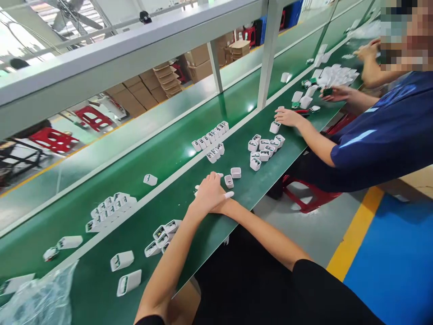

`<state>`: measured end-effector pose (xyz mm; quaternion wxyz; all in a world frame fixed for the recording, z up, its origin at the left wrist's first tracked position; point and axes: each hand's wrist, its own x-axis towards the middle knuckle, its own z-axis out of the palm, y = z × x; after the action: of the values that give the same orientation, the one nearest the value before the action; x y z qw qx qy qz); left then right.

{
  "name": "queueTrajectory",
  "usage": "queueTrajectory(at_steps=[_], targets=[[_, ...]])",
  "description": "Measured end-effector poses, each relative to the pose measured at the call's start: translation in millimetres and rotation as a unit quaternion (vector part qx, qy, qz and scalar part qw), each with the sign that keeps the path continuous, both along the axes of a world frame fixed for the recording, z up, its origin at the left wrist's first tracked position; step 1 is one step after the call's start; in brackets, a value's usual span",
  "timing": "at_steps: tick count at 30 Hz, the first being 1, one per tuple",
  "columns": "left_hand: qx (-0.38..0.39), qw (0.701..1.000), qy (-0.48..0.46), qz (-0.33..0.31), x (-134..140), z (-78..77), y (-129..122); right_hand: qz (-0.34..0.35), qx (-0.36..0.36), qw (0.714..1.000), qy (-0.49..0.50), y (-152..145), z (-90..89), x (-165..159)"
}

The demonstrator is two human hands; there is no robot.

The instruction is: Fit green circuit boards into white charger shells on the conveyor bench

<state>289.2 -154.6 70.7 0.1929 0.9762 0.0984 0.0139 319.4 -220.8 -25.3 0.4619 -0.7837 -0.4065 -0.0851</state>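
My left hand (210,192) is curled above the green bench, white covers on some fingertips. Beneath and against it lies my right hand (223,205), its fingers mostly hidden. A small whitish piece (196,190) shows at the far side of my left hand; whatever lies between my hands is covered. Just right of them are two open white plastic housings, one tilted housing (229,181) and one upright housing (236,172). Left of my forearm is a cluster of white housings (163,237) with circuit boards inside. Two more filled housings (129,282) lie nearer the left end.
A metal rail (176,174) divides the bench from the green belt (172,158), which carries rows of filled housings (110,210). At right, a co-worker's hand (289,117) touches a housing near another cluster (265,151). A plastic bag (43,298) lies at lower left.
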Motion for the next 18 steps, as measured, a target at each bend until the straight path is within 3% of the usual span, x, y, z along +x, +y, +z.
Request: queueTrajectory(at_steps=[3, 7, 10, 11, 12, 14, 18], targets=[[0.014, 0.999, 0.033, -0.011, 19, -10.2, 3, 0.136, -0.041, 0.99, -0.015, -21, -8.0, -5], [-0.003, 1.0, -0.005, 0.001, 13, -3.1, 0, 0.194, -0.101, 0.975, -0.03, -26, -11.6, -11], [-0.103, 0.988, -0.109, 0.037, -28, -4.2, -18, 0.198, -0.133, 0.969, -0.056, -19, -4.9, -12], [-0.145, 0.984, -0.1, 0.034, -48, -8.6, -28, 0.194, -0.142, 0.968, -0.067, -19, -2.0, -12], [-0.173, 0.981, -0.082, 0.044, -68, -15.1, -39, 0.188, -0.152, 0.967, -0.079, -20, 0.9, -11], [-0.185, 0.98, 0.049, 0.061, -103, -31.5, -63, 0.175, -0.174, 0.963, -0.107, -24, 5.5, -9], [-0.21, 0.966, 0.151, -0.022, -130, -58.7, -109, 0.175, -0.187, 0.951, -0.175, -27, 9.2, 4]])
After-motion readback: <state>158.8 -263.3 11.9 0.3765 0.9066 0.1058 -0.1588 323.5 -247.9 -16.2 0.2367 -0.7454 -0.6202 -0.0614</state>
